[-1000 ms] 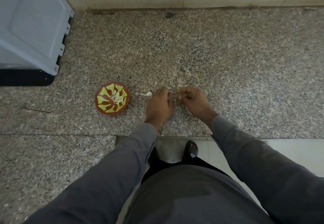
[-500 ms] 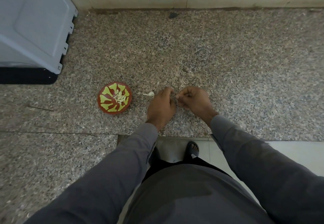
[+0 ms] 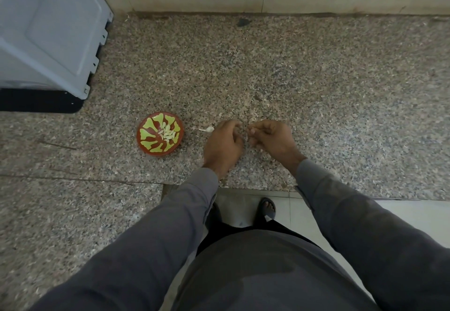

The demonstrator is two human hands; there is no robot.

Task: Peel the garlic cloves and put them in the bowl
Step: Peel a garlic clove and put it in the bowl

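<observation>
A small garlic clove (image 3: pixel 246 131), mostly hidden, seemed pinched between both hands near the granite counter's (image 3: pixel 316 86) front edge. The left hand (image 3: pixel 222 146) and right hand (image 3: pixel 271 139) were curled, fingertips nearly touching. Short picks would likely lift skin cleanly before reaching left to the bowl (image 3: pixel 159 133) of peeled cloves (image 3: pixel 168 133).

No text, label, brand, number or sign can be read anywhere on the things in this view.
</observation>
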